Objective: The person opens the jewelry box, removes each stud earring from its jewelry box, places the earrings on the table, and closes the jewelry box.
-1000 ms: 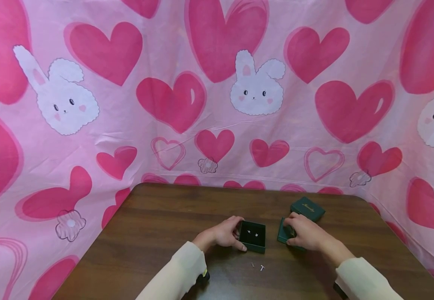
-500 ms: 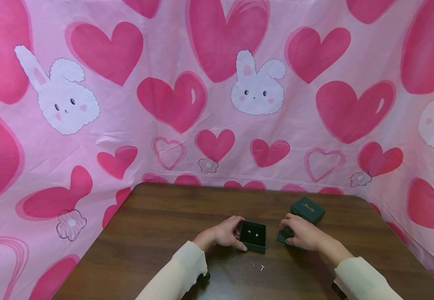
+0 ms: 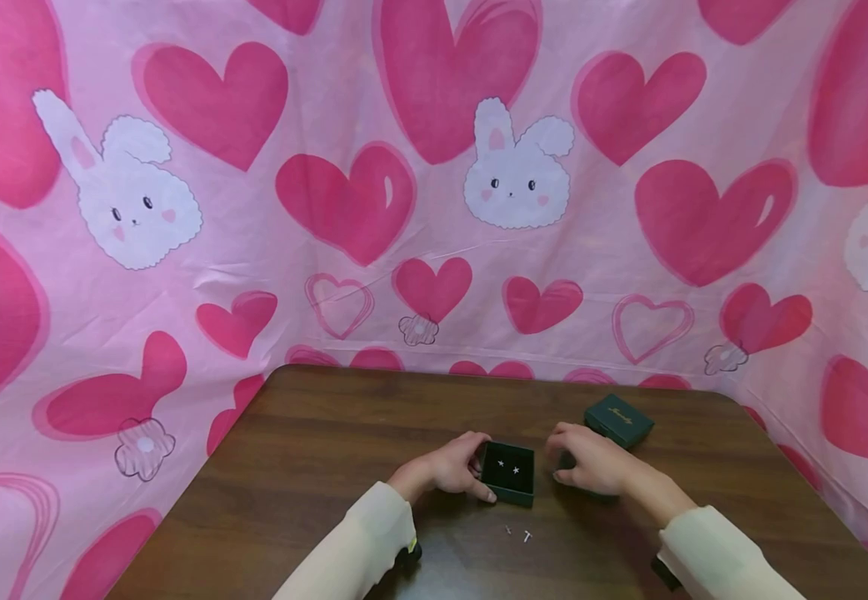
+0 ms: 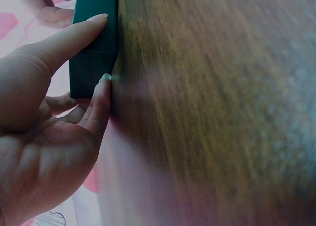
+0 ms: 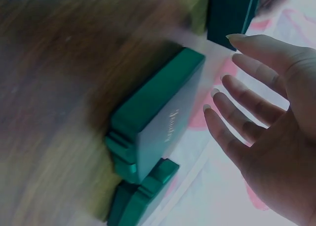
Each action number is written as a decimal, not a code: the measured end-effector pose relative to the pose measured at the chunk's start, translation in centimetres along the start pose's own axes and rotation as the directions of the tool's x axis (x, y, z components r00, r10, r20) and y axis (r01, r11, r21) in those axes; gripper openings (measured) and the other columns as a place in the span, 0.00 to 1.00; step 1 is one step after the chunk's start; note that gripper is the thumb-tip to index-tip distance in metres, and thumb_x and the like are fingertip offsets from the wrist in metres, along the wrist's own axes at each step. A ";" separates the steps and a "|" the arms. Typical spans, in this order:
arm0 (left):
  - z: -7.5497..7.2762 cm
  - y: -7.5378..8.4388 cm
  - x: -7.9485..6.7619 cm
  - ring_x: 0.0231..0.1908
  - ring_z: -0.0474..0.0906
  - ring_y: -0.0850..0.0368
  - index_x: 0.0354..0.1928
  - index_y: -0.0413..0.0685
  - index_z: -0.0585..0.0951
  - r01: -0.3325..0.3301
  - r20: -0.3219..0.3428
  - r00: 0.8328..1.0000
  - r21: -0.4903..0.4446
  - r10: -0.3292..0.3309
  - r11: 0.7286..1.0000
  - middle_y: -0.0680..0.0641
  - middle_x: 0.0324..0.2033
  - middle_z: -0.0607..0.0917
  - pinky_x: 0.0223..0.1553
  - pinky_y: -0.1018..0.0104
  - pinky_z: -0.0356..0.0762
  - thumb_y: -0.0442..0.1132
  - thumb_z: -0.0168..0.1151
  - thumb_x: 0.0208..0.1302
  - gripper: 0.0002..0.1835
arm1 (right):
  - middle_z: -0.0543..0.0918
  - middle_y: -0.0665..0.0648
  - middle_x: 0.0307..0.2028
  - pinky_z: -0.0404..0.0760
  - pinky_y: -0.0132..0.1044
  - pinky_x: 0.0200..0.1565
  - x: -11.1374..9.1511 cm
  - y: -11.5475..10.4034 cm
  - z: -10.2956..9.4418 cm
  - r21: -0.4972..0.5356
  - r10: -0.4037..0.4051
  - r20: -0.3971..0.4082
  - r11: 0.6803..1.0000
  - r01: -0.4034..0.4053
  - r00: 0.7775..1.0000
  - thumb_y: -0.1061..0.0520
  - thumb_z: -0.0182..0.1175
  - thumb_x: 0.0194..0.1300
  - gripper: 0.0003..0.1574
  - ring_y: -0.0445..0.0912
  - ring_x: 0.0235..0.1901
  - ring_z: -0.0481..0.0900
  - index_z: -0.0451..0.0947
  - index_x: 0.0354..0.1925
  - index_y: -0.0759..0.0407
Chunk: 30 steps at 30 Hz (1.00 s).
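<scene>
My left hand point(image 3: 451, 467) grips the left end of a green jewelry box point(image 3: 507, 498), thumb on its near side and fingers behind. The box stands uncovered on the table, and two small star-shaped stud earrings point(image 3: 508, 467) sit on its black cushion. My right hand point(image 3: 590, 460) hovers to the right of that box with fingers loosely bent and nothing between them. Beneath it, mostly hidden in the head view, lies a second green box point(image 5: 158, 117) with gold lettering, clear of the fingertips in the right wrist view.
Another green lettered box point(image 3: 618, 420) stands behind my right hand. Two tiny silver pieces, one a T-shaped pin point(image 3: 527, 536), lie on the brown wooden table point(image 3: 314, 467) in front of the uncovered box. A pink heart-print cloth point(image 3: 359, 208) hangs behind the table.
My right hand has come off the second green box and shifted left, toward the uncovered one. The left hand keeps its grip in place.
</scene>
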<state>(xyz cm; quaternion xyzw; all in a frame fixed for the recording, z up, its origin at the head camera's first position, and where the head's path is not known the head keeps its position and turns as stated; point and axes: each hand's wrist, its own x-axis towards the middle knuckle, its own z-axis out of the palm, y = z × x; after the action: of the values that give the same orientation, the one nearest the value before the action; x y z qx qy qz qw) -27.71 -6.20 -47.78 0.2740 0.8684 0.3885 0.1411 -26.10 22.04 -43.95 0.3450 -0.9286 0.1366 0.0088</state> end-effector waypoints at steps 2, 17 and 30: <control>0.0 0.0 0.1 0.42 0.71 0.56 0.59 0.47 0.73 0.002 -0.001 1.000 0.003 -0.002 1.000 0.51 0.44 0.72 0.46 0.67 0.73 0.36 0.82 0.50 0.35 | 0.79 0.52 0.44 0.80 0.52 0.48 0.3 -0.4 -0.3 0.007 0.016 0.009 1.000 -0.016 1.000 0.56 0.73 0.61 0.14 0.52 0.45 0.79 0.84 0.45 0.56; -0.1 0.2 -0.1 0.43 0.71 0.56 0.60 0.47 0.73 0.018 0.012 1.000 -0.012 -0.018 1.000 0.51 0.45 0.72 0.46 0.66 0.72 0.35 0.81 0.51 0.35 | 0.81 0.52 0.45 0.80 0.56 0.50 1.6 -2.5 -0.2 0.046 -0.014 0.027 0.999 0.013 1.000 0.56 0.72 0.61 0.15 0.54 0.47 0.80 0.84 0.47 0.56; 0.0 -0.1 0.1 0.41 0.71 0.58 0.58 0.47 0.73 -0.012 0.007 1.000 0.026 0.012 1.000 0.52 0.42 0.72 0.44 0.68 0.72 0.37 0.82 0.51 0.34 | 0.80 0.51 0.42 0.80 0.50 0.47 2.5 -3.5 0.6 0.034 -0.062 0.018 0.998 0.061 0.998 0.58 0.72 0.61 0.13 0.49 0.42 0.77 0.85 0.45 0.58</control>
<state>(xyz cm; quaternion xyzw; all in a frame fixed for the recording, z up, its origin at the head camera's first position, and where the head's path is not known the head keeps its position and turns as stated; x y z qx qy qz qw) -27.90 -6.21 -47.85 0.2825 0.8713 0.3769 0.1380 -25.69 17.74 -43.43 0.3748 -0.9152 0.1482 -0.0018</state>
